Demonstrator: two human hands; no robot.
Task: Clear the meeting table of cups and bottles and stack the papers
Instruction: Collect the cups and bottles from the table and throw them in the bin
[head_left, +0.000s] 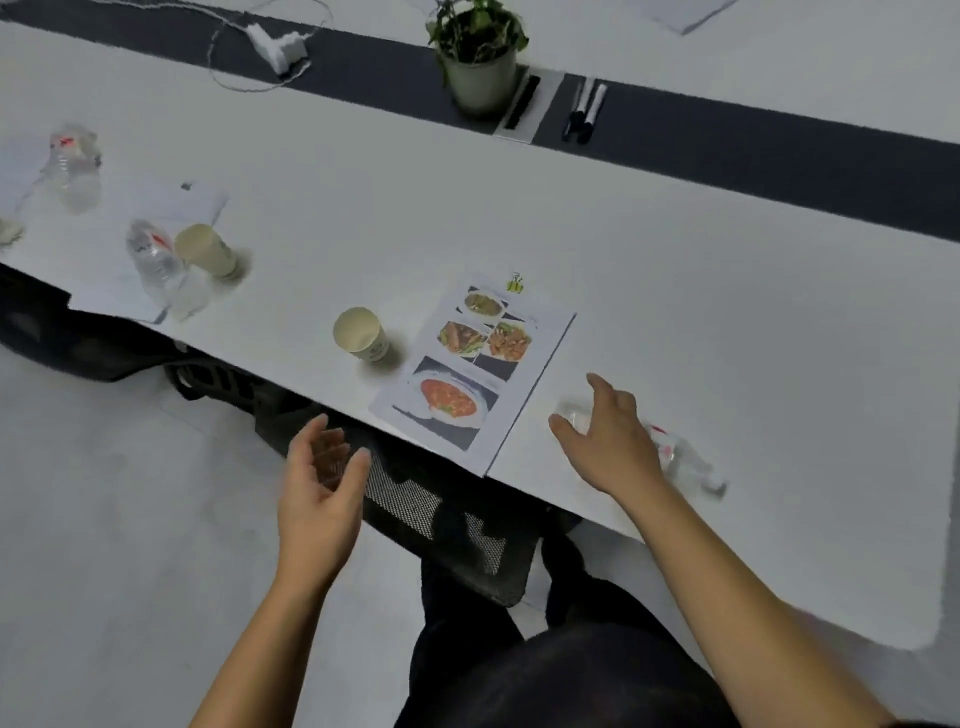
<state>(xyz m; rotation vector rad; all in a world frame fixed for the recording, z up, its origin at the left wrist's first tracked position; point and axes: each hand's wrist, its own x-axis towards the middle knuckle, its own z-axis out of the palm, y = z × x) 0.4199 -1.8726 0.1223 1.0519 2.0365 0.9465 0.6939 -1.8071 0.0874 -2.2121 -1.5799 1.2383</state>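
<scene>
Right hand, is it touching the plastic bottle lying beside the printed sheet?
Cannot tell. In the head view the right hand overlaps the lying bottle, fingers spread, but blur hides any contact or gap.

1 head camera looks down, close over the table.

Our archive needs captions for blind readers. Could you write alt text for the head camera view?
A person's right hand reaches over a clear plastic bottle lying on its side near the edge of the white table. Left of it are a sheet of food photos and a paper cup; the left hand hovers open off the table.
</scene>
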